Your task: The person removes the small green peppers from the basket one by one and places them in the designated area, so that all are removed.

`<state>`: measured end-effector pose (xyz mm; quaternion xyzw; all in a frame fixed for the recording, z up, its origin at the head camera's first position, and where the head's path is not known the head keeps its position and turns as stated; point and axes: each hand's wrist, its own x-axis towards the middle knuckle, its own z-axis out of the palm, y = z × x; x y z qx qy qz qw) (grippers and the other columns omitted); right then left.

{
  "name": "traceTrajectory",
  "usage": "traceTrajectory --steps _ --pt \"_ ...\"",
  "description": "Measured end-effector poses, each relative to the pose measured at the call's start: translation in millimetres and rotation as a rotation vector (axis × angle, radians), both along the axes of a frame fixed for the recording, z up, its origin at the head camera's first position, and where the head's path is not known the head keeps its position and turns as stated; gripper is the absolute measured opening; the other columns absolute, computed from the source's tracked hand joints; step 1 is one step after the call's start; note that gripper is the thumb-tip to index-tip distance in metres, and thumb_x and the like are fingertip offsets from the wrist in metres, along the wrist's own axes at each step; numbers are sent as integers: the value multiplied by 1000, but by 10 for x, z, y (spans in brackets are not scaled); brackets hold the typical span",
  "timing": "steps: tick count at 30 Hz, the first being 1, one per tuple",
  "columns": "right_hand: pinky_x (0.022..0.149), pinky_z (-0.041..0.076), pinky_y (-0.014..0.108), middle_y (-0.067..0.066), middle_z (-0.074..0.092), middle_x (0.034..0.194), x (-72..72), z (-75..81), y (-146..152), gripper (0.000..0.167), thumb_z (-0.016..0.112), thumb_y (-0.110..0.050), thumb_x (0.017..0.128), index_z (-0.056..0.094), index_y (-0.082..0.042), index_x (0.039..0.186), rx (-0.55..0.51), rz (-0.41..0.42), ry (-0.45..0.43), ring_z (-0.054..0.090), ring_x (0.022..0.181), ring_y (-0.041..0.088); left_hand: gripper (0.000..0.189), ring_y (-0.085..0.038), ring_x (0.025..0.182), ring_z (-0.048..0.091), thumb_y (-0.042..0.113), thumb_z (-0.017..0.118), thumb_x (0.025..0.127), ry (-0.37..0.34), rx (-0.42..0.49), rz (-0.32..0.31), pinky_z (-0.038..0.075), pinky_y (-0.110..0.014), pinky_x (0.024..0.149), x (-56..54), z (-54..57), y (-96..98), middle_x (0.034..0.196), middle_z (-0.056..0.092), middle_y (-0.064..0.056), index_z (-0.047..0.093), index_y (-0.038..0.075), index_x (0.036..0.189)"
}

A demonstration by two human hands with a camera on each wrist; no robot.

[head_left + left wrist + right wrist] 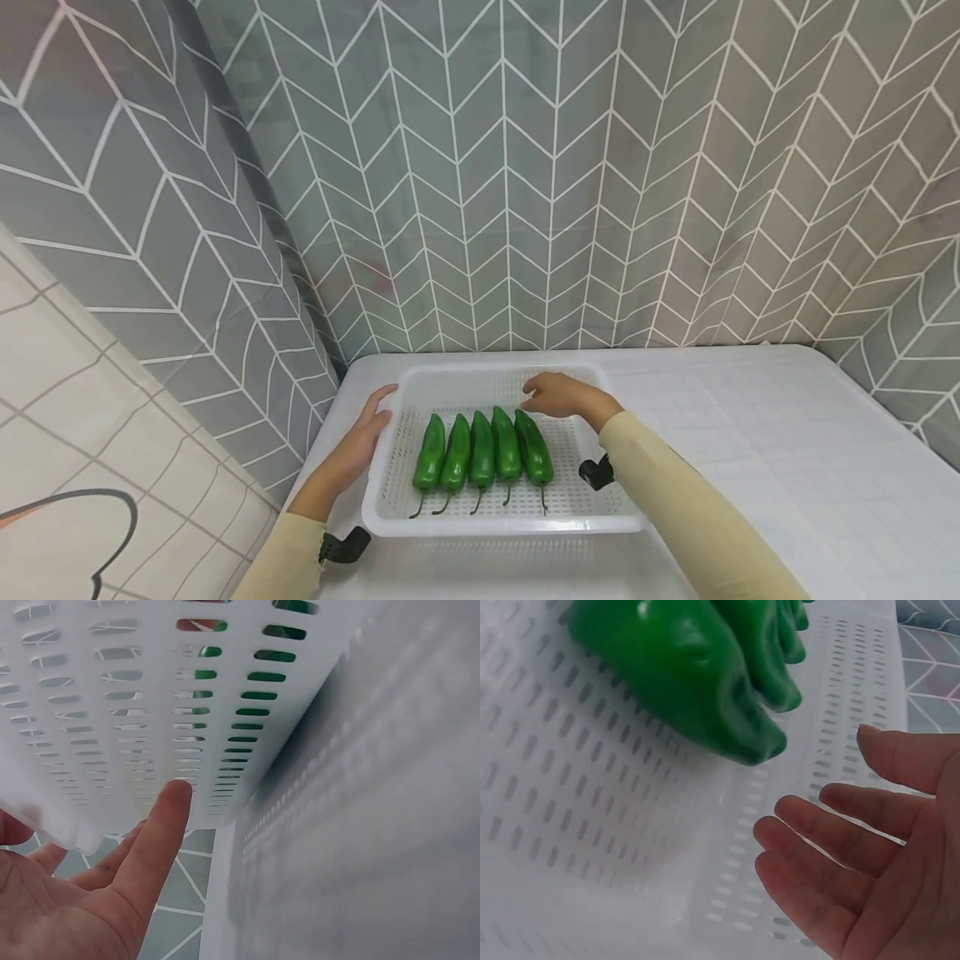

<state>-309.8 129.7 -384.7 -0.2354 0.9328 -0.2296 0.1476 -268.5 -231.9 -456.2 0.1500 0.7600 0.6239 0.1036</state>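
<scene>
Several green peppers lie side by side in a white perforated plastic basket, their thin stems toward the near side. My left hand is at the basket's left side, thumb close to the rim. In the left wrist view one straight finger reaches up to the slotted outer wall. Over the far right part of the basket is my right hand, near the tip of the rightmost pepper. The right wrist view shows its fingers spread loosely apart from the peppers, holding nothing.
The basket stands on a white-covered table, which extends to the right. A grey curtain with white chevron lines hangs behind and at both sides. At the lower left is a white grid-patterned cloth.
</scene>
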Motion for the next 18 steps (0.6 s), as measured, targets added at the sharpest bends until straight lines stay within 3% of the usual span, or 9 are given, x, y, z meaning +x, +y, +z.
traceTrajectory --steps 3,7,12,18 --pt "100 49 47 21 61 133 -16 -25 -26 42 63 -19 101 60 7 134 44 -7 3 61 119 36 47 -37 134 48 25 21 114 -2 -21 17 50 -32 96 7 5 -11 155 38 -20 12 25 160" --pt "88 56 41 20 67 121 -35 -56 -136 41 66 -17 99 61 8 131 61 -28 -62 69 103 31 46 -36 133 50 25 20 114 -18 -32 58 51 -33 94 74 7 -78 154 38 -18 13 29 160" --pt "75 60 37 15 71 106 -1 -141 -107 35 69 -11 97 64 7 126 69 -111 -158 71 86 25 48 -34 133 50 27 21 114 -51 0 -5 51 -36 95 62 -2 -30 155 35 -22 8 26 160" --pt "72 60 38 11 72 96 6 -183 -70 33 67 -9 98 64 7 127 77 -101 -166 72 83 24 48 -38 135 47 25 22 113 -52 14 14 50 -33 95 45 45 26 155 36 -23 11 25 160"
